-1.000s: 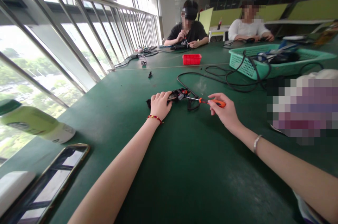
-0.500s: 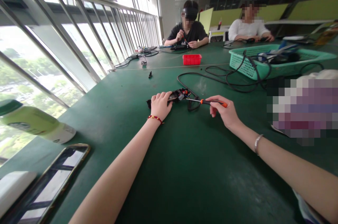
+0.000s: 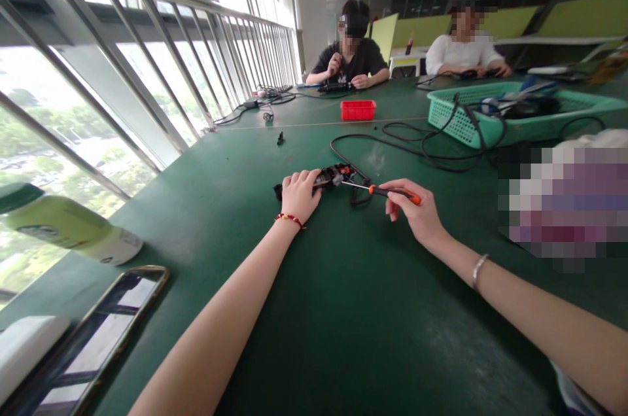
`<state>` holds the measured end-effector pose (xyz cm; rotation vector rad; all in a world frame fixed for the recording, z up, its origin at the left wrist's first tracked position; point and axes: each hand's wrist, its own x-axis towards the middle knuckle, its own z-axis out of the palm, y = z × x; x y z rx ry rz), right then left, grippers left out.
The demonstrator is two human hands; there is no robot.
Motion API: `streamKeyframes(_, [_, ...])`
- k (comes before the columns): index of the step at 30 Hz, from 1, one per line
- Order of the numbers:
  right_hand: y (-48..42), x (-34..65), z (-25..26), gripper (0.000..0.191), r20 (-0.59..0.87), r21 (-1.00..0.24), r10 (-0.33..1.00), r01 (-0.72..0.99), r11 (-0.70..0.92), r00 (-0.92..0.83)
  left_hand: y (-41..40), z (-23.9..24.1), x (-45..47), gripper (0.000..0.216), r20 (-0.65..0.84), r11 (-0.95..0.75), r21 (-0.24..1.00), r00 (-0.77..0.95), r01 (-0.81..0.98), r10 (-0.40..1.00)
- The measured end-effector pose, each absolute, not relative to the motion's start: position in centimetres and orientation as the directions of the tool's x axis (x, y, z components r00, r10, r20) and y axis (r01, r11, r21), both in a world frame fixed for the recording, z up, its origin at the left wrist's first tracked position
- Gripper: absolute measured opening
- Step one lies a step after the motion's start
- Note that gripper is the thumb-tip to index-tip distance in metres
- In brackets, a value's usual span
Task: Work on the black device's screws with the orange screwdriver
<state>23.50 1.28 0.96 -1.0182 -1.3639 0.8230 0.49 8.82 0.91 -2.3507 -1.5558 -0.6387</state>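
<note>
My left hand (image 3: pixel 300 197) is wrapped over a long black device (image 3: pixel 328 176), pressing it against the green table. The device's right end lies exposed, with red and dark parts and wires showing; its exact kind I cannot make out. In my right hand (image 3: pixel 415 207) is a screwdriver (image 3: pixel 398 193) with an orange and black handle, closed between thumb and fingers. Its thin metal shaft points left, and the tip is at the exposed end of the device. A black cable (image 3: pixel 363 199) loops beside that end.
A red tray (image 3: pixel 358 110) stands farther back, and a green basket (image 3: pixel 454 121) with cables at the right. A small black piece (image 3: pixel 280 138) lies left of centre. A phone (image 3: pixel 105 344) and a bottle (image 3: pixel 73 233) are at the near left. Two people sit across the table.
The screwdriver has shifted slightly left, its tip now farther along the exposed end of the device. My left hand keeps its hold on the device.
</note>
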Motion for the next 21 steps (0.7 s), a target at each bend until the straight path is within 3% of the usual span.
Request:
streamKeyframes(14, [1.19, 23.38, 0.92, 0.017, 0.363, -0.925, 0.931, 0.130, 0.357, 0.026, 8.82, 0.93, 0.58, 0.039, 0.483, -0.393, 0.029, 0.331, 0.919, 0.811])
streamKeyframes(21, [0.99, 23.37, 1.21, 0.030, 0.343, -0.925, 0.939, 0.177, 0.335, 0.016, 8.68, 1.13, 0.64, 0.039, 0.461, -0.388, 0.036, 0.329, 0.921, 0.824])
